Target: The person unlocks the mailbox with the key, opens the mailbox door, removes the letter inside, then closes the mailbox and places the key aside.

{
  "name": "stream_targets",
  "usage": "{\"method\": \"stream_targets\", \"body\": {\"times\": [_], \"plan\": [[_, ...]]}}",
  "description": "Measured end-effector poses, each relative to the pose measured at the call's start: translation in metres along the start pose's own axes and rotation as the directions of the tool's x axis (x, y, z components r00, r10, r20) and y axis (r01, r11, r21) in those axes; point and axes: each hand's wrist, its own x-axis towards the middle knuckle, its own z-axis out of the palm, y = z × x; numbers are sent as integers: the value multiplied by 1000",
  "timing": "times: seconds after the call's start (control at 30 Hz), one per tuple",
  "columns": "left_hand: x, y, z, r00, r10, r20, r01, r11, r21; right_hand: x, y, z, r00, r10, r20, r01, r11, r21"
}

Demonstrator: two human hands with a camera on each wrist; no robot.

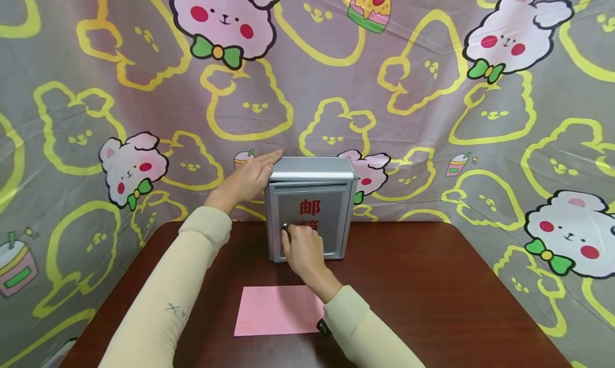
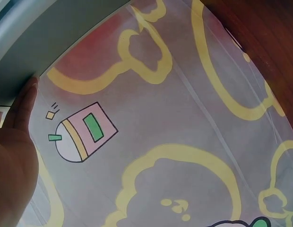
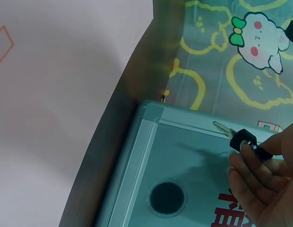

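Note:
A grey metal mailbox (image 1: 331, 218) with red characters on its front door stands upright on the table. My left hand (image 1: 247, 178) rests against its upper left side, fingers straight; in the left wrist view the fingertips touch the grey casing (image 2: 23, 61). At the left part of the door, my right hand (image 1: 306, 253) pinches a small key with a black head. The right wrist view shows a second black-headed key (image 3: 243, 139) hanging by the fingers, its metal blade pointing away from them. The lock and the pinched key's tip are hidden there. A dark round window (image 3: 168, 197) sits low on the door.
A pink envelope-like sheet (image 1: 276, 309) with printed red squares lies flat in front of the mailbox, partly under my right forearm. The brown table (image 1: 408, 282) extends on both sides. A patterned cloth (image 1: 423, 186) hangs close behind the mailbox.

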Motion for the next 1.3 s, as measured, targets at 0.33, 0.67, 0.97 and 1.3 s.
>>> {"method": "stream_targets", "body": {"times": [0.33, 0.67, 0.97, 1.3], "plan": [[1, -1, 1, 1000, -7, 4, 7, 1000, 6, 4, 0, 2, 1000, 16, 4, -16, 1000, -20], [1, -1, 0, 1000, -17, 11, 17, 1000, 10, 5, -1, 3, 999, 29, 22, -29, 999, -28], [1, -2, 1, 1000, -16, 8, 16, 1000, -2, 7, -1, 6, 1000, 23, 9, -22, 999, -33], [1, -1, 2, 1000, -1, 3, 1, 1000, -8, 7, 1, 8, 1000, 7, -3, -7, 999, -50]]}}
